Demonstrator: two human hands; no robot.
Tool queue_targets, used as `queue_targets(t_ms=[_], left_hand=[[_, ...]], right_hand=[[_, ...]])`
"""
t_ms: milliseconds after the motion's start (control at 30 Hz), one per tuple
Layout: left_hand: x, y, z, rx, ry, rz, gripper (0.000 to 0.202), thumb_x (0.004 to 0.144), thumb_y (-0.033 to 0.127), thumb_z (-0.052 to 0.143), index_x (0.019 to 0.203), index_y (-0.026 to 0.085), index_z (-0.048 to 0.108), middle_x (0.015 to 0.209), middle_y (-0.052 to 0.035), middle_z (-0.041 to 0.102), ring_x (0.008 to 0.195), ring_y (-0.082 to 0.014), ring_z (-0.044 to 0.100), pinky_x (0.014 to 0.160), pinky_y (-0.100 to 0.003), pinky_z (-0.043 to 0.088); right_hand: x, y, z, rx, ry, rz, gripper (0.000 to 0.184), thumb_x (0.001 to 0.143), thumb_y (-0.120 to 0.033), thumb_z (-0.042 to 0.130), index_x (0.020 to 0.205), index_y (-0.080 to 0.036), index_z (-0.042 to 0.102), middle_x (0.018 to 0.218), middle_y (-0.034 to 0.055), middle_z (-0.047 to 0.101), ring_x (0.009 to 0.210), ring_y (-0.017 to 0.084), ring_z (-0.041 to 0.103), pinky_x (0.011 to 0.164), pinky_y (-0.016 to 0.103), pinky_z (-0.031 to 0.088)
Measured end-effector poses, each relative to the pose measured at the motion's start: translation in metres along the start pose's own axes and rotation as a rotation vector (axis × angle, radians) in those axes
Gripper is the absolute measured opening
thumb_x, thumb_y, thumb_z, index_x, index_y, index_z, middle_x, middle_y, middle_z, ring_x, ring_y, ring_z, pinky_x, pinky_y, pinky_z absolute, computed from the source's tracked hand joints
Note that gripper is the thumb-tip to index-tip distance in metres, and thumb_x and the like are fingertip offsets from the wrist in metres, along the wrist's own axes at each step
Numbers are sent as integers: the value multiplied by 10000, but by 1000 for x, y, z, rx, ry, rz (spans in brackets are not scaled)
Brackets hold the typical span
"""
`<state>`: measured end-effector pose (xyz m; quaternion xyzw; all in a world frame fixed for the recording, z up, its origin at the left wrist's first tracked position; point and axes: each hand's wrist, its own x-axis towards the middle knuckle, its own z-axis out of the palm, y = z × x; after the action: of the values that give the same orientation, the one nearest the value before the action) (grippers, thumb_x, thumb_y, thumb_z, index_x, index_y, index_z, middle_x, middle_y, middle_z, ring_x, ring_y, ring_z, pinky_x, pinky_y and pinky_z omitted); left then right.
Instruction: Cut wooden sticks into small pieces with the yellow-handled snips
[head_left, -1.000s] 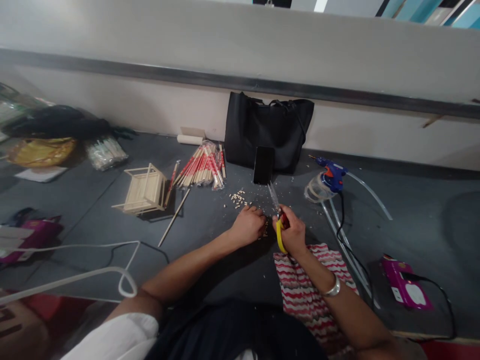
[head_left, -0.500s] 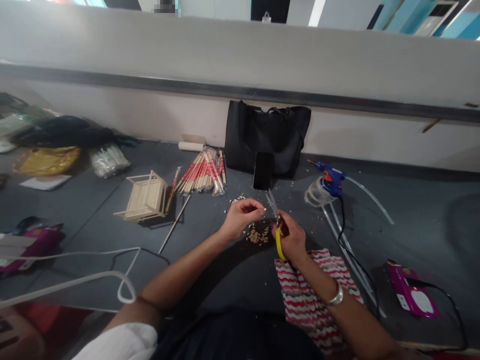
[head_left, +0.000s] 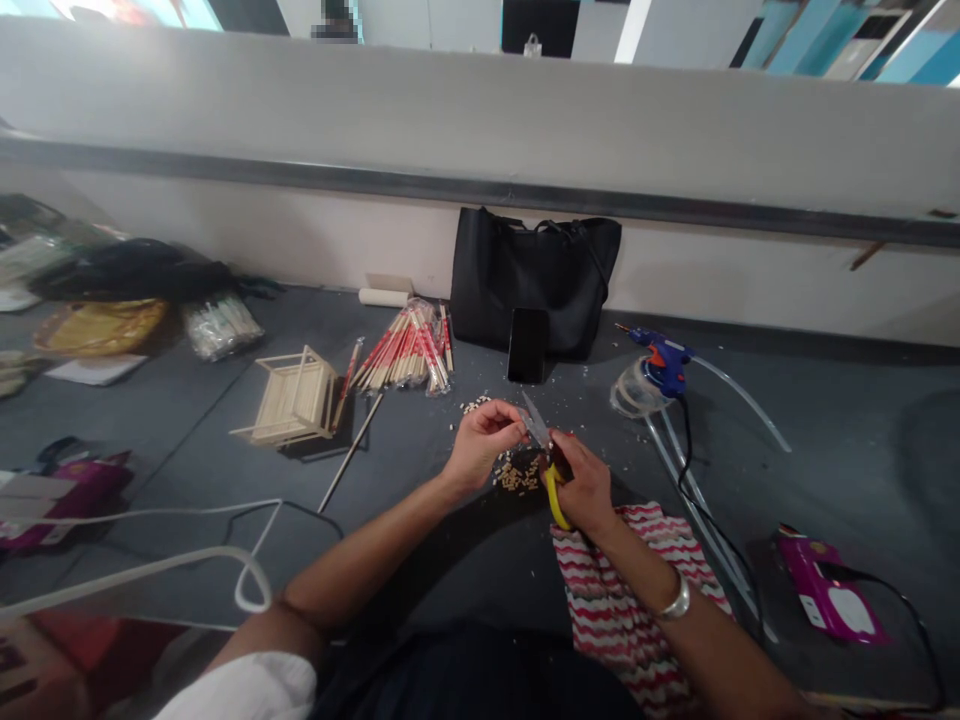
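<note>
My right hand [head_left: 581, 480] grips yellow-handled scissors [head_left: 546, 450], their blades pointing up and left toward my left hand. My left hand [head_left: 480, 440] is closed in a pinch just left of the blade tips, holding a small piece too tiny to name. Below both hands lies a little heap of short wooden bits [head_left: 516, 474] on the dark grey floor. More bits [head_left: 472, 405] are scattered just beyond my left hand.
A black bag [head_left: 534, 270] stands against the wall with a phone [head_left: 527, 345] leaning on it. Wrapped chopsticks [head_left: 409, 348], a wooden stick frame [head_left: 289, 398] and a loose stick [head_left: 349, 450] lie left. A blue glue gun [head_left: 664, 358], cable, striped cloth [head_left: 622, 580] and pink box [head_left: 825, 595] lie right.
My left hand rose off the floor from the heap of bits and came in a pinch to the scissor tips. The scissors tilted left toward it.
</note>
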<state>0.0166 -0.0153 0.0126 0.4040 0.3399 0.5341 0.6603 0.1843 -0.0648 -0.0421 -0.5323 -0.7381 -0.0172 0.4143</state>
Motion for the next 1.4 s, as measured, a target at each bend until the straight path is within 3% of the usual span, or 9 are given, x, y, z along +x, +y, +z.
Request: queue_targets(t_ms=[233, 600, 933, 1400], left_hand=[[0, 2, -1, -20, 6, 8, 295, 563, 273, 877, 673, 168, 624, 700, 14, 667, 625, -97, 586, 634, -229, 496], [0, 5, 0, -79, -10, -60, 315, 520, 348, 927, 687, 176, 722, 674, -3, 693, 600, -110, 588, 617, -247, 500], [-3, 2, 3, -133, -30, -96, 310, 553, 338, 925, 704, 173, 710, 661, 12, 661, 614, -103, 569, 644, -245, 487], [-8, 5, 6, -247, -55, -183, 284, 560, 256, 921, 724, 148, 717, 688, -4, 677, 640, -103, 573, 659, -231, 451]], right_hand=[[0, -1, -1, -16, -4, -17, 433, 771, -163, 556, 1184, -222, 670, 917, 53, 738, 812, 200, 706, 734, 296, 593], [1, -3, -1, -46, 32, -30, 391, 811, -185, 553, 1183, -201, 674, 898, 59, 733, 773, 193, 696, 717, 290, 591], [2, -4, -1, -103, 25, -34, 355, 847, -211, 533, 1173, -195, 673, 891, 63, 733, 784, 200, 702, 722, 297, 587], [2, -6, -4, -116, -36, 5, 452, 759, -176, 571, 1203, -206, 653, 907, 54, 704, 827, 212, 678, 753, 311, 579]])
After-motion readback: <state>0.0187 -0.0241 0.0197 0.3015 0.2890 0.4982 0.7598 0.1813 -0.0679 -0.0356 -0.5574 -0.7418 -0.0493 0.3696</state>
